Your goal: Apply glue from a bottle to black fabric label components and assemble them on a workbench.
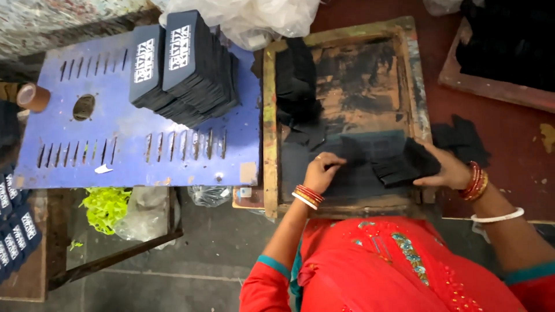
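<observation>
**A:** Looking down from the head camera, what does each hand do?

**B:** The left hand (322, 170) rests on the dark mesh of the wooden printing frame (270, 133), fingers curled narrow with the tips pressed to the surface; whether they pinch a single piece cannot be told. The right hand (445, 169) lies at the frame's right side, fingers closed around a fanned stack of black pieces (404, 164), which sits on the mesh just beside that hand.

**A:** Where are the other black pieces?

**B:** A loose heap of black pieces (298, 86) lies on the upper left part of the frame. A further black pile (462, 138) sits on the red surface (520, 150), just beyond the right hand.

**A:** And to the left of the frame?

**B:** A blue slotted board (115, 150) touches the frame's left edge. It bears two leaning stacks of printed black cards (185, 69), white marks uppermost. A roll of brown tape (33, 97) stands at the board's far left edge. A clear plastic bag (254, 17) lies above the stacks.

**A:** Anything on the wrists?

**B:** Red and gold bangles (307, 195) circle both wrists.
</observation>
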